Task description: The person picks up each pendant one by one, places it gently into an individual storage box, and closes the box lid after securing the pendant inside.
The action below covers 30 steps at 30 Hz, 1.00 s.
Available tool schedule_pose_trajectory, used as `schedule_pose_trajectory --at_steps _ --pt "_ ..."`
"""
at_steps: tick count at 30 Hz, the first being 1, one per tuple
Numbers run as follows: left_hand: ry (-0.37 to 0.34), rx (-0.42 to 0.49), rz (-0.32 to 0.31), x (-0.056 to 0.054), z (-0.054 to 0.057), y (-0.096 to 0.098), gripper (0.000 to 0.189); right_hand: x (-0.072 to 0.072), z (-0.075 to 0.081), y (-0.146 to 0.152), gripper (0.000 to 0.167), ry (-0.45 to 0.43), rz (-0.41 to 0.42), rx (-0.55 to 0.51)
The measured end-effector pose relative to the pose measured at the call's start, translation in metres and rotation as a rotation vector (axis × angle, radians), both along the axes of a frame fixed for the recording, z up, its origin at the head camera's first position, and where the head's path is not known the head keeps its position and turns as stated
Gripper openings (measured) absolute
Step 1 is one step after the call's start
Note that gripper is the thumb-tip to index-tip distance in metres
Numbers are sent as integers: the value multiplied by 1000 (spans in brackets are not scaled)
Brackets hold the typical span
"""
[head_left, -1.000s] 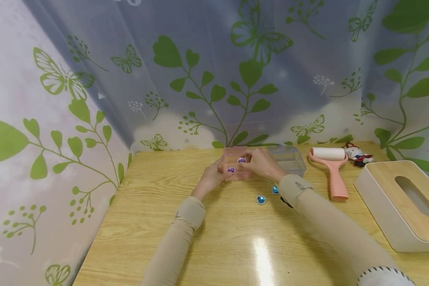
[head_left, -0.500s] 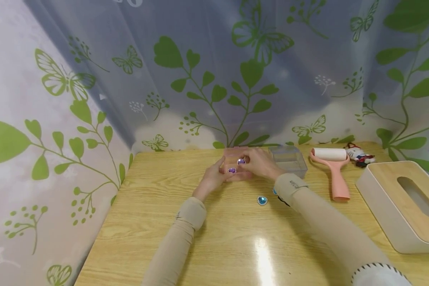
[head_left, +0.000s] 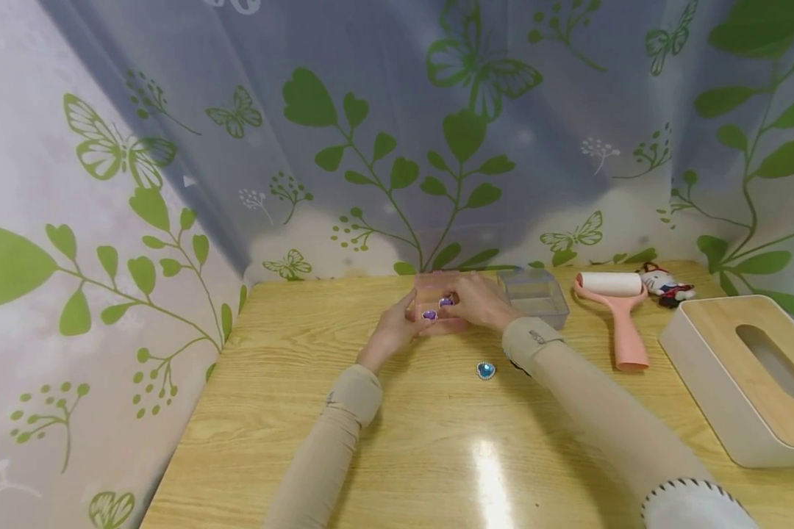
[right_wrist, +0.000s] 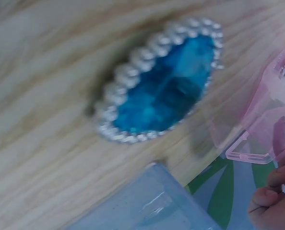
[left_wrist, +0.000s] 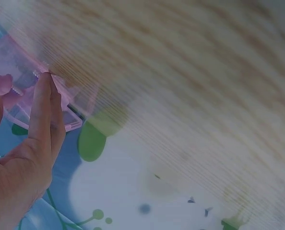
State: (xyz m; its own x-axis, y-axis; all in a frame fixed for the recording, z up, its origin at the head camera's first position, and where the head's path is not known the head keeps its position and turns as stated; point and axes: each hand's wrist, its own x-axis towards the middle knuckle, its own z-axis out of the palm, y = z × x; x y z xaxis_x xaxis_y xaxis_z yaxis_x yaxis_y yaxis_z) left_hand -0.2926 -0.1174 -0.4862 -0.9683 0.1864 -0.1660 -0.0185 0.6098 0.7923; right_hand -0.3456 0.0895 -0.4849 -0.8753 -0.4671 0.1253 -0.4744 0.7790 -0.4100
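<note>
At the back of the table stands a small see-through pink box [head_left: 440, 281] with its lid raised. My left hand [head_left: 392, 328] holds its left side, the thumb over the front wall and the fingers along the side. One purple gem [head_left: 430, 315] with a silver rim shows by that thumb. My right hand [head_left: 481, 297] pinches a second purple gem [head_left: 446, 302] over the box; its fingertips partly hide the gem. A blue heart-shaped gem [head_left: 485, 370] lies on the table in front. Large in the right wrist view is a blue gem [right_wrist: 166, 91] with a beaded silver rim.
Right of my right hand sits a clear divided box [head_left: 559, 312]. Beyond it are a pink lint roller [head_left: 625, 334], a small plush figure [head_left: 658, 285] and a white tissue box [head_left: 708, 389] with a wooden top. A patterned curtain [head_left: 370, 220] hangs behind the table edge.
My right hand has lowered the pinched purple gem slightly. The right sleeve has shifted left, covering most of the second blue gem. My left hand stays on the pink box.
</note>
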Motion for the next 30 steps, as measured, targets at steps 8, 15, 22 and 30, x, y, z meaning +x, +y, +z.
schedule_pose_trajectory --at_steps 8,15,22,30 --pt "-9 -15 10 1 -2 3 82 1 1 -1 20 22 -22 104" --pt "2 -14 17 1 -2 5 81 4 2 1 12 7 -45 56" --pt "12 -28 18 0 -1 5 80 10 14 10 24 0 -72 -127" --pt "-4 -34 25 1 1 2 82 30 30 24 29 -64 -188 -513"
